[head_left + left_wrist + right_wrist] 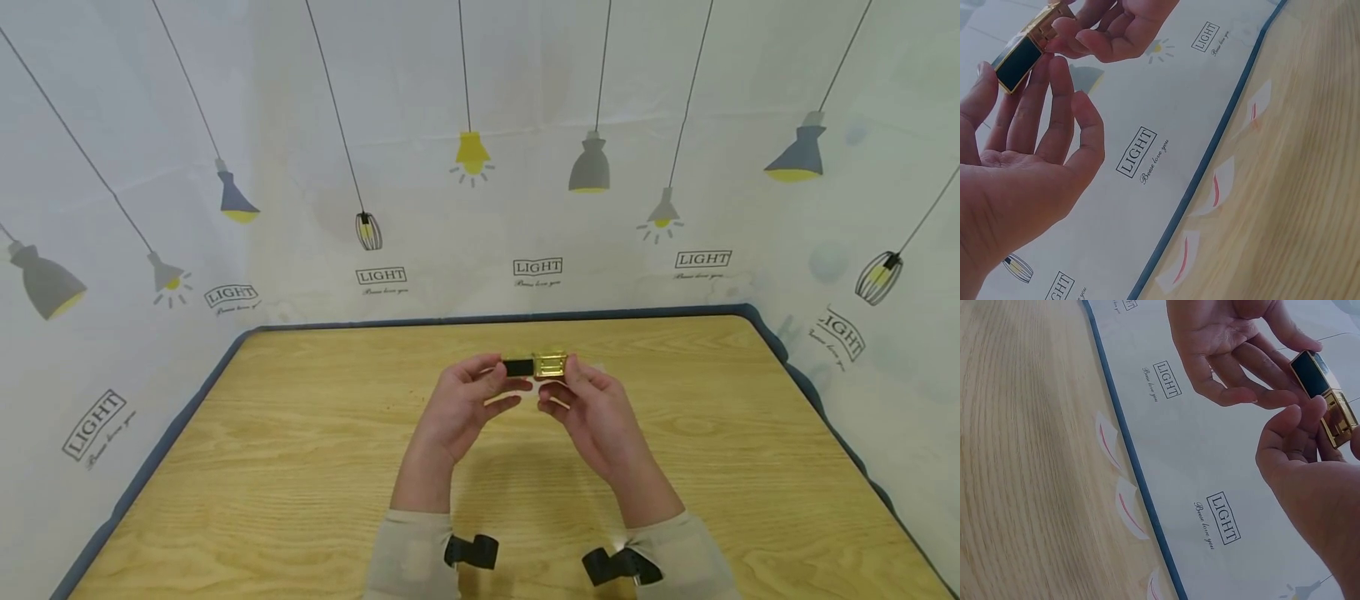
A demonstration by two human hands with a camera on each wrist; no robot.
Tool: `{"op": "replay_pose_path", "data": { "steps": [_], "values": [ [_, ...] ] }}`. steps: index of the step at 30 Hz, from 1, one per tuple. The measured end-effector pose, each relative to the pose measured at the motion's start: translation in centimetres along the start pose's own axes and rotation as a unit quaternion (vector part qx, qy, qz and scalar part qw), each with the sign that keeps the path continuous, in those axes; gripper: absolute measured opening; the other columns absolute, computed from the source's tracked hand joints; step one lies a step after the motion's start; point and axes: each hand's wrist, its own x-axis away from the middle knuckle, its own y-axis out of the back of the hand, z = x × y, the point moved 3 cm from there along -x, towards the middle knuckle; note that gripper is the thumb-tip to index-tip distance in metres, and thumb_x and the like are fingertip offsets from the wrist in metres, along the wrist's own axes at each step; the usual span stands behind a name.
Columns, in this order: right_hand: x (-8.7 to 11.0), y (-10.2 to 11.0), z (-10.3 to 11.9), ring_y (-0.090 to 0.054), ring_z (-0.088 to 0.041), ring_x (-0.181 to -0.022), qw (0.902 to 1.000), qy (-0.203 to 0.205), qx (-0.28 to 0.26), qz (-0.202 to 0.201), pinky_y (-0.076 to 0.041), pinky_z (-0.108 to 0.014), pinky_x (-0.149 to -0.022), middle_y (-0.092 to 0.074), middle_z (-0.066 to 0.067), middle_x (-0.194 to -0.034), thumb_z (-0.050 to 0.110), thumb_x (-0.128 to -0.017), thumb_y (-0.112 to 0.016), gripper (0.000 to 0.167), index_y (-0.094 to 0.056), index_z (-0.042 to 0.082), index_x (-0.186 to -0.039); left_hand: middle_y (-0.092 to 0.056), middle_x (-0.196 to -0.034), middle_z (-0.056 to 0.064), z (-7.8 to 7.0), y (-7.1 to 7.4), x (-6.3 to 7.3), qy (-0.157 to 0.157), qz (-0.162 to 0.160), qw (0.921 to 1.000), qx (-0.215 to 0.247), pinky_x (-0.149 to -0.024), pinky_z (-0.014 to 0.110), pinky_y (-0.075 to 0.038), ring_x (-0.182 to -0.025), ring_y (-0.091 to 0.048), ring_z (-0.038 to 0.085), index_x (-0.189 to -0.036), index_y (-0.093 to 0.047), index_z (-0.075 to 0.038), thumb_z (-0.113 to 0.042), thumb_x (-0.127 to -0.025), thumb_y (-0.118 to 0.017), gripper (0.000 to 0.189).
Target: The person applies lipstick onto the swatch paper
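A rectangular black-and-gold lipstick tube (519,367) is held level above the table between both hands. My left hand (456,410) pinches its black end between thumb and fingers. At the gold end, my right hand (603,417) grips with thumb and fingers. In the left wrist view the tube's black face (1019,64) is framed by gold edges. The right wrist view shows its gold part (1339,419) meeting the black part, with no lipstick bullet visible. Lower fingers of both hands curve loosely beneath the tube.
Small white paper pieces (1215,187) with red strokes lie on the wooden table (300,467), near its blue edge (1125,434). A pale backdrop (525,217) printed with lamps surrounds the table. Black straps (472,552) are at both wrists.
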Motion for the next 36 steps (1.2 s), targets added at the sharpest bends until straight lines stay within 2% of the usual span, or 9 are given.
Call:
{"op": "replay_pose_path", "data": {
  "steps": [10, 17, 27, 34, 36],
  "values": [
    [0.02, 0.06, -0.23, -0.067, -0.011, -0.093, 0.9999, 0.002, 0.006, -0.014, -0.061, -0.026, -0.089, -0.067, -0.001, -0.108, 0.035, -0.112, -0.051, 0.032, -0.077, 0.017, -0.113, -0.077, -0.111, -0.004, 0.50, 0.21, -0.12, 0.001, 0.001, 1.0000, -0.004, -0.101, 0.040, -0.059, -0.106, -0.076, 0.016, -0.114, -0.074, -0.016, -0.032, -0.101, -0.072, 0.021],
    [0.10, 0.02, -0.34, -0.066, -0.011, -0.094, 0.9998, 0.002, 0.014, -0.015, -0.060, -0.026, -0.090, -0.066, -0.001, -0.109, 0.034, -0.112, -0.050, 0.032, -0.077, 0.015, -0.112, -0.078, -0.110, -0.005, 0.74, 0.28, -0.06, 0.010, -0.005, 0.9999, -0.008, -0.103, 0.041, -0.059, -0.105, -0.077, 0.014, -0.117, -0.074, -0.015, -0.027, -0.104, -0.068, 0.019],
    [0.03, 0.06, -0.20, -0.066, -0.012, -0.094, 0.9996, -0.003, 0.017, -0.022, -0.060, -0.026, -0.090, -0.065, 0.000, -0.109, 0.032, -0.113, -0.048, 0.035, -0.075, 0.010, -0.118, -0.080, -0.106, -0.007, 0.52, -0.04, -0.17, 0.012, -0.001, 0.9999, -0.005, -0.103, 0.041, -0.058, -0.104, -0.077, 0.013, -0.120, -0.074, -0.014, -0.028, -0.103, -0.069, 0.022],
    [0.01, 0.18, -0.12, -0.066, -0.010, -0.092, 0.9998, -0.007, 0.017, -0.011, -0.060, -0.026, -0.090, -0.065, -0.001, -0.110, 0.034, -0.113, -0.048, 0.033, -0.075, 0.015, -0.114, -0.079, -0.108, -0.006, 0.51, 0.01, -0.22, 0.012, -0.004, 0.9999, -0.004, -0.101, 0.040, -0.059, -0.103, -0.077, 0.013, -0.117, -0.076, -0.017, -0.027, -0.104, -0.068, 0.019],
    [-0.04, 0.22, -0.10, -0.066, -0.010, -0.091, 0.9997, -0.010, 0.021, -0.010, -0.060, -0.026, -0.090, -0.065, 0.000, -0.110, 0.035, -0.113, -0.048, 0.033, -0.075, 0.014, -0.114, -0.079, -0.109, -0.006, 0.54, 0.08, -0.24, 0.012, -0.006, 0.9999, -0.007, -0.101, 0.040, -0.059, -0.103, -0.077, 0.014, -0.121, -0.075, -0.014, -0.027, -0.104, -0.068, 0.022]
  ]
}}
